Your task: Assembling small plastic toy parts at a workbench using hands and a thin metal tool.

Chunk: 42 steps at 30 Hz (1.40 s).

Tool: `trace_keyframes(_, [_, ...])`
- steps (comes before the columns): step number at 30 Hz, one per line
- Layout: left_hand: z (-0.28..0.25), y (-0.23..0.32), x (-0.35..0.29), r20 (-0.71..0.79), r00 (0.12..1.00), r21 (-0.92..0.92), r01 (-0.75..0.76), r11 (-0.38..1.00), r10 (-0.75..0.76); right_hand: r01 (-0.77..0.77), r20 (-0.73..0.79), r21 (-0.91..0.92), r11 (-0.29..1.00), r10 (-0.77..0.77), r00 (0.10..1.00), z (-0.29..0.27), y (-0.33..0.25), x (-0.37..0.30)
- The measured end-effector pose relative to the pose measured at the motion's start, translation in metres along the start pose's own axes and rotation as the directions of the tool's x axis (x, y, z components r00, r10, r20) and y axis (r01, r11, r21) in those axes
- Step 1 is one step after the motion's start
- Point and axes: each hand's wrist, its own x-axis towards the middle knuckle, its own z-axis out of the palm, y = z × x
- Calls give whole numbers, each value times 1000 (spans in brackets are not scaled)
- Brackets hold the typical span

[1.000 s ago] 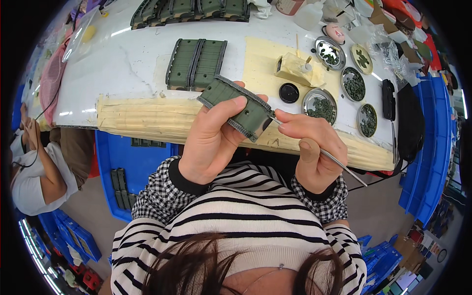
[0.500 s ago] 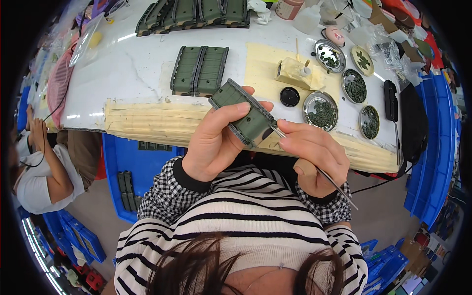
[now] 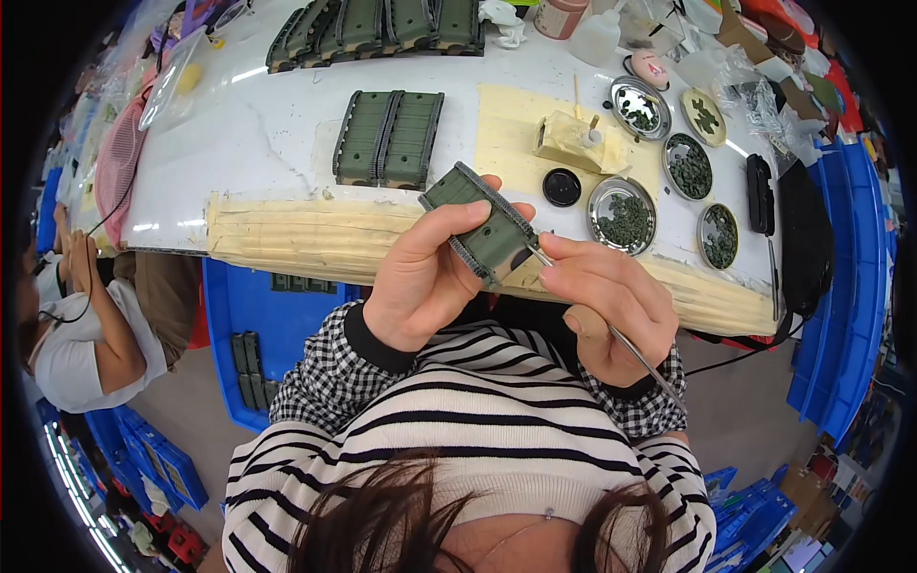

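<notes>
Between the thumb and fingers of the left hand (image 3: 420,282), a green ridged piece (image 3: 499,241) was gripped at a slant, its lower right end toward the right hand. The right hand (image 3: 616,310) had its fingers closed around a slim metal tool (image 3: 642,357), whose tip reached the piece's right edge; whether it touched could not be told. Beyond the left fingertips, two more green pieces (image 3: 389,140) lay side by side on the white table (image 3: 258,143), and farther off stood a row of similar ones (image 3: 382,36). Just beyond the right fingers sat a black round lid (image 3: 562,187) and a metal dish (image 3: 599,198) of small green bits, with a cream-coloured block (image 3: 570,143) behind them.
</notes>
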Motion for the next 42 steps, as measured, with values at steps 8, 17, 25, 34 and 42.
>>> trace_keyframes(8, [-1, 2, -1, 22, 999, 4, -28, 1000, 28, 43, 4, -3, 999, -43, 999, 3, 2, 1])
trace_keyframes(17, [2, 9, 1, 71, 997, 84, 7, 996, -13, 60, 50, 15, 998, -61, 997, -4, -1, 6])
trace_keyframes(25, [-2, 6, 2, 45, 999, 64, 26, 998, -29, 85, 76, 11, 996, -86, 993, -6, 2, 6])
trace_keyframes(34, [5, 11, -3, 87, 995, 174, -54, 983, 39, -25, -225, 203, 979, 72, 972, -9, 21, -12])
trace_keyframes(42, [12, 3, 3, -23, 995, 342, -86, 936, 100, -383, -243, -242, 892, 326, 914, -30, 70, -34])
